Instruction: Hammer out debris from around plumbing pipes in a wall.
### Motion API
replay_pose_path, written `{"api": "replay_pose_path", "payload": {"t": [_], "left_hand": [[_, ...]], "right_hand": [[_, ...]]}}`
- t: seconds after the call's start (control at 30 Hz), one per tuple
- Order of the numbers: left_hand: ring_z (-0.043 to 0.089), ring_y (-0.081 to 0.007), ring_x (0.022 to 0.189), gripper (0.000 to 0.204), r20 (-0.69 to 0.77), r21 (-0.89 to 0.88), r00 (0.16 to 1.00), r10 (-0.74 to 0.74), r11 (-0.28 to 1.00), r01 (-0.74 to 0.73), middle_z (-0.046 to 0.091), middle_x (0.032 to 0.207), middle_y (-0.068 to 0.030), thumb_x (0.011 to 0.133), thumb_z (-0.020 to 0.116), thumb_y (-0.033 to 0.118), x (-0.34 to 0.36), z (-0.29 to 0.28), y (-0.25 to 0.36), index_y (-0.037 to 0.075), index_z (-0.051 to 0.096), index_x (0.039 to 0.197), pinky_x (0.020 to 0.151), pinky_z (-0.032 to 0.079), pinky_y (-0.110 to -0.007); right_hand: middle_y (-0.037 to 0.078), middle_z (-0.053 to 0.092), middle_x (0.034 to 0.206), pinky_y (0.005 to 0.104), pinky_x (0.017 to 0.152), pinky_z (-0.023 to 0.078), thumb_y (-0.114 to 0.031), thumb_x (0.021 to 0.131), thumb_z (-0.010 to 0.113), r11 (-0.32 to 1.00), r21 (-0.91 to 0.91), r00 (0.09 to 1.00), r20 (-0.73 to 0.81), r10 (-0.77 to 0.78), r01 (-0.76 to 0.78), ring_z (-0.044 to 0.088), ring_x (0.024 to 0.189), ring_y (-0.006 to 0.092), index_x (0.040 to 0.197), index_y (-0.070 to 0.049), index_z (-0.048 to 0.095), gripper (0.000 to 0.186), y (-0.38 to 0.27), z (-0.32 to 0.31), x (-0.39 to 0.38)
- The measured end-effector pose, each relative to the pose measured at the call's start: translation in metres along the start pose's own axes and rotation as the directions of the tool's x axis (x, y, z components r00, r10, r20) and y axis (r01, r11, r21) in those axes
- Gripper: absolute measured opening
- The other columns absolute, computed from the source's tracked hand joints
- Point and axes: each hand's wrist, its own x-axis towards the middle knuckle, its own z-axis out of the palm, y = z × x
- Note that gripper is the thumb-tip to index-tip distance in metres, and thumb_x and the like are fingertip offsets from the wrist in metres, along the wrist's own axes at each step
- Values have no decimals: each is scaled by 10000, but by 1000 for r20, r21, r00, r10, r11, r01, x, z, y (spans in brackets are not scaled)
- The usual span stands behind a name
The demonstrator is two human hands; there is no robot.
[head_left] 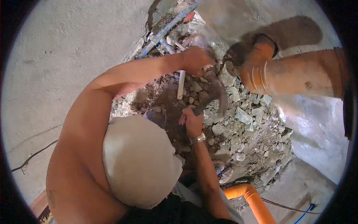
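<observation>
Watching remotely, I have my right grip [192,120] clamped round the dark handle of a hammer-like tool [204,106], its blurred head over rubble [242,145]. My left grip [197,61] is near that head; I cannot tell what it clasps. A white pipe [181,85] lies between both grips.

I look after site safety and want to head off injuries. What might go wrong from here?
1. The right hand grips a blurred, hammer-like tool with its head close to the left hand, so a stray swing might catch those fingers.
2. Broken, angular rubble lies close by and both hands are bare, so edges or flying chips could cut them.
3. The large orange pipe is near the tool, so a glancing blow might crack it.
</observation>
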Motion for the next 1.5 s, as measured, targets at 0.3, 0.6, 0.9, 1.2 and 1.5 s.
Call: {"api": "replay_pose_path", "payload": {"t": [0.3,0.6,0.9,1.2,1.5], "left_hand": [[674,-347,761,426,46,-19,998,-34,999,35,693,803,-114,600,733,294,-5,-8,-6,196,702,1013,656,525,-485],[674,-351,766,438,30,-23,999,-28,999,28,686,794,-126,596,715,288,-5,-6,-6,192,700,1023,664,530,-487],[677,-366,739,395,68,53,992,-106,993,103,673,730,-146,630,740,343,13,-12,8,167,695,981,654,539,-497],[669,-351,715,433,-101,31,990,-101,994,105,675,746,-125,578,792,308,10,-8,7,141,680,961,620,527,-488],[648,-283,722,234,-21,-111,882,470,876,-469,592,707,-26,639,723,273,8,12,77,184,607,821,640,518,-442]], "right_hand": [[80,546,586,320,485,447,-121,893,558,913,353,979,-85,-185,203,533,522,162,725,-33,523,193,-35,-4,1],[45,556,605,319,552,446,-104,904,617,929,368,997,-48,68,-46,518,523,138,822,-24,539,139,-23,-14,3],[53,529,522,312,450,416,-115,860,623,899,212,923,70,378,-384,491,428,144,660,-19,529,242,-2,-21,20],[45,543,599,297,525,444,-61,890,601,850,450,957,36,289,-274,504,494,139,749,-47,536,156,-50,-21,6],[78,538,602,346,526,455,-83,829,591,863,494,956,187,-227,108,496,510,185,645,-37,515,204,-83,-10,-5]]}}
